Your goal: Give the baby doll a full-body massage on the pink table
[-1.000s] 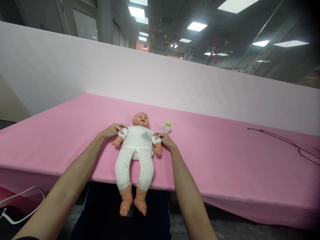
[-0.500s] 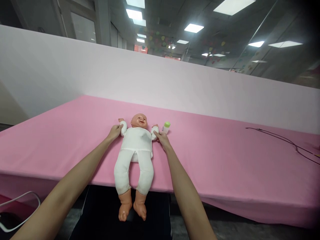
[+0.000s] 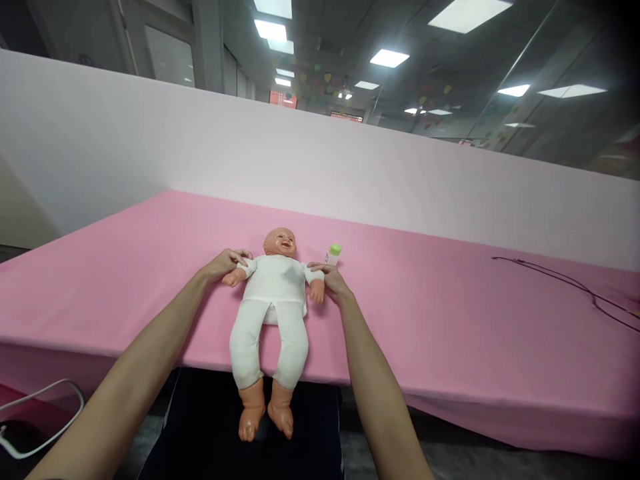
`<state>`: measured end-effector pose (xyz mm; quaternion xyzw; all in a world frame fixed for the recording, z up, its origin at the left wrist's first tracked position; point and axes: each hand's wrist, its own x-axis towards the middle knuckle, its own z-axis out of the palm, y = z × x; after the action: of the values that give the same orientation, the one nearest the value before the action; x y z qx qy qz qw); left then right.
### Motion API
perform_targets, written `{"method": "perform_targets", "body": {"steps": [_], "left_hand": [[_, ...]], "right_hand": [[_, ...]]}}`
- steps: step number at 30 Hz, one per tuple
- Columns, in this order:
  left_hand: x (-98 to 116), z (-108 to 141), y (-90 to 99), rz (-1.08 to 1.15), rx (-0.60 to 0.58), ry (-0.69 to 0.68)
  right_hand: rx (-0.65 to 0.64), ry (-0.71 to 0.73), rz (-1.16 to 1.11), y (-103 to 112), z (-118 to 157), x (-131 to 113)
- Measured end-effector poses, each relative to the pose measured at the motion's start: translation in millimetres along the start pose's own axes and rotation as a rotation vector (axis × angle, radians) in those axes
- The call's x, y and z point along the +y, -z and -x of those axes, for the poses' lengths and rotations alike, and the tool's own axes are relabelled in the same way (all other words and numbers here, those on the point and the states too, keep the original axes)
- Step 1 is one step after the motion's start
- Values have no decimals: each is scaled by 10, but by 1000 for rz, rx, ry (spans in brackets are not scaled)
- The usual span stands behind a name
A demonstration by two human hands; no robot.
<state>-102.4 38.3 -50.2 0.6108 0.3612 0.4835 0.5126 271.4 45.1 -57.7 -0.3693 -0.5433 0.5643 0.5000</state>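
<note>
I have my left hand [image 3: 220,265] closed narrowly on one cloth arm of the baby doll [image 3: 274,293], face-up on the pink-covered table [image 3: 425,320], my right hand [image 3: 333,281] on the other, grip unclear, so I'd keep both light, clear of the green-capped bottle [image 3: 333,253]

Live from the pink cloth: bare left forearm [image 3: 135,373] tapering into a bare left hand [image 3: 220,264], same again on the right forearm [image 3: 380,393] and right hand [image 3: 334,281], both wrists uncovered, long slim fingers [image 3: 240,254]! Just below the counter [image 3: 450,333], dark trousers [image 3: 310,433], thin white piping [image 3: 167,413] down each side!
</note>
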Motion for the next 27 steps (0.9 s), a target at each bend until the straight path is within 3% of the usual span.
{"method": "perform_targets", "body": {"steps": [3,10,16,19,23,27], "left_hand": [[-69,-18,27,30,38,26],[-105,-122,-101,102,248,-99],[-256,-230,-198,-29,335,97],[-254,-233,-227,-55,363,128],[-140,-189,-250,5,350,-2],[-3,-129,-214,52,210,-89]], "right_hand": [[14,-15,19,-6,-7,37],[45,28,31,-70,-10,10],[183,-57,273,-122,-26,61],[227,-82,297,-140,-35,67],[176,16,91,-137,-37,3],[141,94,-102,-127,-8,-120]]}}
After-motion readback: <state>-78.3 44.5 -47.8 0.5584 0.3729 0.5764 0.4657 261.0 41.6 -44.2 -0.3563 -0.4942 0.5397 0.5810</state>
